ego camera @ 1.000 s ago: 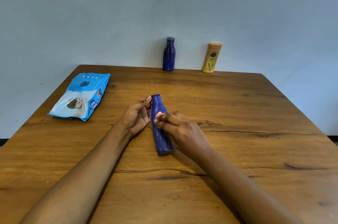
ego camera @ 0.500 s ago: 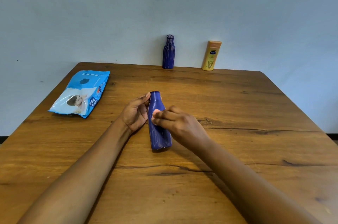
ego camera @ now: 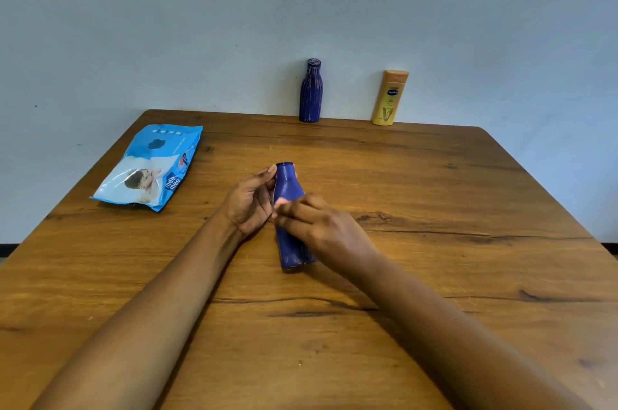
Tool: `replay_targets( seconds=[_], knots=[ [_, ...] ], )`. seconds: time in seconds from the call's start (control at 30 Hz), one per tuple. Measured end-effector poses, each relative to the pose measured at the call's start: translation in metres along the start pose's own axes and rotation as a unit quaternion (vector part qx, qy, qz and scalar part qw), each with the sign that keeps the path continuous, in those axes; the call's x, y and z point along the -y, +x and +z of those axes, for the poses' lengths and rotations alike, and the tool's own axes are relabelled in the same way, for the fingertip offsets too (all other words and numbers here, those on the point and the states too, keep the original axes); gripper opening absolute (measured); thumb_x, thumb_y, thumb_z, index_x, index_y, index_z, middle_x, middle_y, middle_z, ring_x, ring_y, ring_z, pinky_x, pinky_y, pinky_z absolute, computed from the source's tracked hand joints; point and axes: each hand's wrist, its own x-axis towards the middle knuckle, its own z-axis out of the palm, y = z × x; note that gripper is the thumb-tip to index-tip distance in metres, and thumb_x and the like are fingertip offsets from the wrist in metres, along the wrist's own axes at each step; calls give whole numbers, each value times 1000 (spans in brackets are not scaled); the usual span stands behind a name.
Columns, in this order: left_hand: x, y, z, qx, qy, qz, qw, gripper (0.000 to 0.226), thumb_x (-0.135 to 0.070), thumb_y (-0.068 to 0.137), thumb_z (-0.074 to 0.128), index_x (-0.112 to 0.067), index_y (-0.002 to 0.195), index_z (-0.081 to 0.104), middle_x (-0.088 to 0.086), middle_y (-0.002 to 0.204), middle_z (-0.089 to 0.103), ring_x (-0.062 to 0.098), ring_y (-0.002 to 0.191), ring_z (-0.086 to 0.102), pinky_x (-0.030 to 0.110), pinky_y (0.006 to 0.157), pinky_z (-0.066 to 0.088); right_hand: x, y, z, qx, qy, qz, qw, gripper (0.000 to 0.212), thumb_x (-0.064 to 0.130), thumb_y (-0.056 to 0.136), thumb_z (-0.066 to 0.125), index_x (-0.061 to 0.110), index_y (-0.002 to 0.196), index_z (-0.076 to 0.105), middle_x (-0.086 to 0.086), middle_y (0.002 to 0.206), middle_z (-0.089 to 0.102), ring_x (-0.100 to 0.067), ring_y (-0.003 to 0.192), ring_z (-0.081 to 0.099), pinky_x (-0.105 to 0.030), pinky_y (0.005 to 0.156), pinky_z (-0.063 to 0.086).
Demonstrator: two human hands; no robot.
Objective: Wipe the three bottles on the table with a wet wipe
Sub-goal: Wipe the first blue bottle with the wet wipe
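Wooden table (ego camera: 434,242) close below, dark-grained. Two bare hands at its middle on one lying blue bottle (ego camera: 287,185), cap pointing away: left hand (ego camera: 249,205) curled round the neck, gripping; right hand (ego camera: 324,229) pressing nearly straight fingers across the waist. Farther left, one pack of wipes (ego camera: 150,168), flat. At the far edge, two more bottles, side by side: upright blue bottle (ego camera: 311,91) and yellow bottle (ego camera: 389,98). Behind, bare pale blue wall (ego camera: 200,24).
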Motion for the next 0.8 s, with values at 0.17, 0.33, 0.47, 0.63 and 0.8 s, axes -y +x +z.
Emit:
replay_targets(
  seconds=[0.17, 0.33, 0.47, 0.63, 0.8],
  knots=[
    [2, 1, -1, 9, 1, -6, 1000, 54, -19, 83, 56, 7, 129, 46, 12, 102, 68, 17, 96, 65, 34, 95, 49, 8, -9, 3, -1, 12, 23, 1000, 43, 9, 80, 69, 6, 122, 59, -10, 122, 58, -24, 108, 52, -36, 77, 55],
    [3, 4, -5, 3, -20, -9, 1000, 28, -15, 82, 59, -4, 108, 60, 11, 108, 65, 19, 107, 60, 43, 107, 40, 10, -41, -2, 26, 51, -101, 993, 25, 16, 96, 54, 6, 118, 63, -9, 117, 63, -22, 104, 57, -35, 80, 52],
    [1, 3, -3, 18, -11, 4, 1000, 38, -20, 83, 57, 1, 115, 56, 13, 106, 61, 18, 96, 63, 35, 95, 48, -17, -6, 3, 0, 7, -57, 998, 34, 6, 86, 64, 3, 120, 61, -12, 117, 62, -26, 102, 57, -38, 76, 53],
    [0, 1, -2, 8, -10, 2, 1000, 52, -20, 83, 59, 7, 126, 49, 13, 106, 62, 21, 100, 61, 34, 90, 51, -13, -4, 7, -14, 35, 6, 999, 39, 6, 84, 67, 6, 122, 59, -11, 121, 60, -25, 107, 55, -39, 81, 53],
    [3, 3, -3, 3, -23, 4, 1000, 24, -15, 82, 58, -6, 104, 62, 12, 108, 66, 22, 108, 60, 42, 100, 45, -1, -56, 0, 3, 93, -72, 993, 28, 14, 92, 63, 7, 119, 64, -9, 119, 64, -21, 109, 60, -35, 85, 52]
  ],
)
